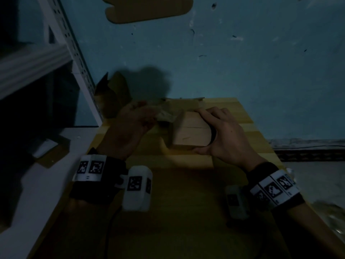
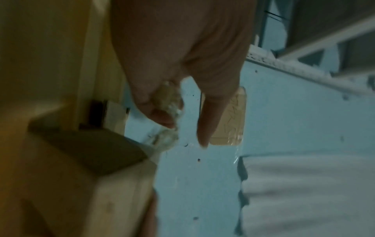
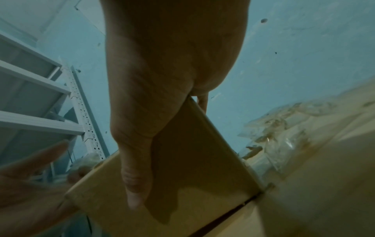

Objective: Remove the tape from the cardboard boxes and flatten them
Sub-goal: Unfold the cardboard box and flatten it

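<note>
I am holding the small cardboard box [image 1: 188,130] on the yellow surface [image 1: 183,193] with my right hand [image 1: 222,135] wrapped around it. My left hand [image 1: 130,126] is pinching crumpled tape [image 1: 166,114] beside the box. The box is not flat yet; I am guessing flattening is left.

Two hands [image 1: 130,126] [image 1: 222,135], one held cardboard box [image 1: 190,131], one crumpled tape wad [image 1: 166,114], one wooden table [image 1: 168,202]

Left hand [image 1: 133,126] pinching crumpled tape [image 1: 166,115], right hand [image 1: 222,133] gripping box [image 1: 188,132]
</note>
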